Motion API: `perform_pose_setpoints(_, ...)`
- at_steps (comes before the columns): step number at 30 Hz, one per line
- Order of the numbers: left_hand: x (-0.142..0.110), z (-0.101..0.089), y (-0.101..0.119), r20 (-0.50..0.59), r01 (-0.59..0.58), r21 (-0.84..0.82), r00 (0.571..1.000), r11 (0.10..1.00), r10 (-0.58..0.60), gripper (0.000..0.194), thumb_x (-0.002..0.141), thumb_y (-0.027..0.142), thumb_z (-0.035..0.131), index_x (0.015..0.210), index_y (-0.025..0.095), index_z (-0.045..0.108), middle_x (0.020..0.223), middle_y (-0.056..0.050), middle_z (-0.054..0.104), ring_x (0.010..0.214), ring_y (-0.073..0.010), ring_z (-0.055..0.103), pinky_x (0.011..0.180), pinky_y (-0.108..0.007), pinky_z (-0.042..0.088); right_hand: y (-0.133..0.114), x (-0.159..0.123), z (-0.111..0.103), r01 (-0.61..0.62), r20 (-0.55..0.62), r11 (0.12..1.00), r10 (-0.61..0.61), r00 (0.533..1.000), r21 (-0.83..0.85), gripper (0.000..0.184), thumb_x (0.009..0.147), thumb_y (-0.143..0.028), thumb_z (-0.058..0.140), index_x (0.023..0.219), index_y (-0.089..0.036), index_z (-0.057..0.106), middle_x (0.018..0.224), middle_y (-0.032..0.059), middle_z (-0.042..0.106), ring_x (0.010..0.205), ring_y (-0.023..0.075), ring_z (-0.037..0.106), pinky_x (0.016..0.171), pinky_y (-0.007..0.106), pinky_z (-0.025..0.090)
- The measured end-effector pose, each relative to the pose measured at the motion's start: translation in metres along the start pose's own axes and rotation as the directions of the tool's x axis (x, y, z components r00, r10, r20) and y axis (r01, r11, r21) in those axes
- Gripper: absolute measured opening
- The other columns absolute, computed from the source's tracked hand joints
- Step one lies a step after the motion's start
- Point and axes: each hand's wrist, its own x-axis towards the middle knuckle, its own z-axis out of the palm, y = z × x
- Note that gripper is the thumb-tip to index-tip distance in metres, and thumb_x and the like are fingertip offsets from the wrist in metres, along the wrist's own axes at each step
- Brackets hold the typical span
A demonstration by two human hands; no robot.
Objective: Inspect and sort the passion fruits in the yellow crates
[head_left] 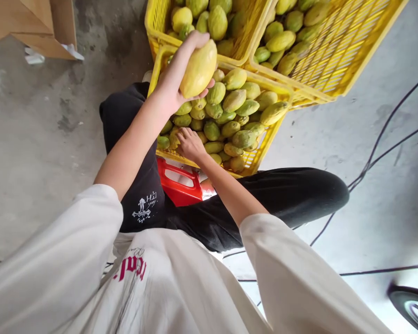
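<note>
My left hand point(181, 60) is wrapped round a large yellow papaya point(200, 69), lifted over the near yellow crate point(269, 144). That crate holds many green and yellow papayas point(234, 100), piled in layers. Lower down, at the crate's near left side, my right hand point(191, 144) has its fingers curled over a yellowish papaya point(174, 138) in the pile. The fingertips there are partly hidden, and that fruit still lies among the others.
Beyond stand two more yellow crates of papayas, one at the back left point(202, 41) and one at the back right point(348, 46). A red plastic stool point(181, 188) shows between my legs. Black cables point(369, 164) cross the floor at right; a cardboard box point(38, 23) lies far left.
</note>
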Motion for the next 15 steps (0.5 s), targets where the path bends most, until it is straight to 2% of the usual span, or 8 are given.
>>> perform_pose_setpoints(2, 0.002, -0.001, -0.001, 0.058, -0.011, -0.057, 0.998, 0.998, 0.014, 0.043, 0.120, 0.054, 0.055, 0.143, 0.030, 0.082, 0.088, -0.008, 0.087, 0.125, -0.0405, 0.085, 0.091, -0.045, 0.071, -0.002, 0.023, 0.000, 0.073, 0.046, 0.996, -0.071, 0.996, -0.053, 0.063, 0.114, -0.012, 0.055, 0.176, -0.001, 0.060, 0.186, 0.0321, 0.051, 0.176, 0.0466, 0.044, 0.139, 0.061, 0.041)
perform_pose_setpoints(4, 0.006, -0.002, -0.004, 0.079, 0.013, -0.100, 0.997, 0.995, -0.005, 0.037, 0.117, 0.054, 0.062, 0.135, 0.030, 0.083, 0.084, -0.007, 0.084, 0.114, -0.0392, 0.088, 0.076, -0.041, 0.069, -0.005, 0.038, 0.002, 0.083, 0.155, 0.993, -0.068, 0.986, -0.089, 0.062, 0.114, -0.008, 0.054, 0.175, -0.004, 0.064, 0.179, 0.0307, 0.059, 0.173, 0.0449, 0.048, 0.135, 0.059, 0.047)
perform_pose_setpoints(6, 0.008, -0.002, -0.008, 0.095, 0.020, -0.100, 0.995, 0.995, -0.010, 0.029, 0.117, 0.052, 0.065, 0.116, 0.028, 0.081, 0.081, -0.005, 0.079, 0.095, -0.0311, 0.087, 0.066, -0.035, 0.063, -0.012, 0.047, 0.005, 0.030, 0.202, 0.989, -0.001, 0.979, -0.142, 0.060, 0.117, -0.006, 0.047, 0.173, -0.010, 0.068, 0.179, 0.0288, 0.060, 0.168, 0.0442, 0.053, 0.126, 0.057, 0.054)
perform_pose_setpoints(8, 0.006, 0.000, -0.011, 0.109, -0.008, -0.078, 0.994, 0.997, 0.017, 0.033, 0.118, 0.048, 0.064, 0.095, 0.025, 0.073, 0.080, -0.004, 0.075, 0.079, -0.0219, 0.079, 0.064, -0.031, 0.059, -0.020, 0.052, 0.005, -0.022, 0.203, 0.981, 0.062, 0.977, -0.194, 0.058, 0.120, -0.007, 0.042, 0.168, -0.015, 0.073, 0.181, 0.0269, 0.057, 0.162, 0.0447, 0.056, 0.121, 0.057, 0.055)
perform_pose_setpoints(10, 0.000, 0.003, -0.014, 0.100, -0.019, -0.080, 0.995, 0.997, 0.027, 0.037, 0.117, 0.044, 0.066, 0.086, 0.024, 0.066, 0.078, -0.004, 0.074, 0.073, -0.0193, 0.073, 0.065, -0.031, 0.057, -0.025, 0.055, 0.003, -0.031, 0.207, 0.973, 0.079, 0.975, -0.229, 0.054, 0.121, -0.009, 0.043, 0.161, -0.017, 0.078, 0.181, 0.0256, 0.057, 0.159, 0.0453, 0.058, 0.120, 0.058, 0.054)
perform_pose_setpoints(12, -0.006, 0.007, -0.016, 0.092, 0.002, -0.108, 0.996, 0.994, 0.008, 0.035, 0.115, 0.041, 0.069, 0.084, 0.025, 0.066, 0.077, -0.004, 0.076, 0.074, -0.0193, 0.072, 0.065, -0.031, 0.056, -0.025, 0.055, -0.002, 0.003, 0.231, 0.969, 0.056, 0.971, -0.246, 0.049, 0.117, -0.012, 0.057, 0.162, -0.016, 0.076, 0.179, 0.0257, 0.059, 0.159, 0.0462, 0.058, 0.122, 0.056, 0.053)
perform_pose_setpoints(13, -0.008, 0.008, -0.016, 0.096, 0.018, -0.123, 0.995, 0.992, -0.007, 0.035, 0.116, 0.041, 0.068, 0.085, 0.026, 0.066, 0.077, -0.004, 0.077, 0.075, -0.0193, 0.073, 0.066, -0.030, 0.056, -0.022, 0.052, -0.006, 0.022, 0.244, 0.969, 0.040, 0.969, -0.245, 0.053, 0.112, -0.014, 0.068, 0.165, -0.014, 0.073, 0.178, 0.0268, 0.060, 0.159, 0.0469, 0.059, 0.124, 0.055, 0.054)
perform_pose_setpoints(15, -0.010, 0.010, -0.017, 0.101, 0.029, -0.156, 0.995, 0.987, -0.013, 0.037, 0.119, 0.042, 0.063, 0.085, 0.028, 0.066, 0.078, -0.004, 0.080, 0.081, -0.0204, 0.076, 0.070, -0.029, 0.058, -0.011, 0.042, -0.016, 0.012, 0.260, 0.978, 0.044, 0.965, -0.209, 0.082, 0.097, -0.016, 0.089, 0.174, -0.008, 0.061, 0.173, 0.0308, 0.062, 0.152, 0.0482, 0.066, 0.124, 0.054, 0.057)
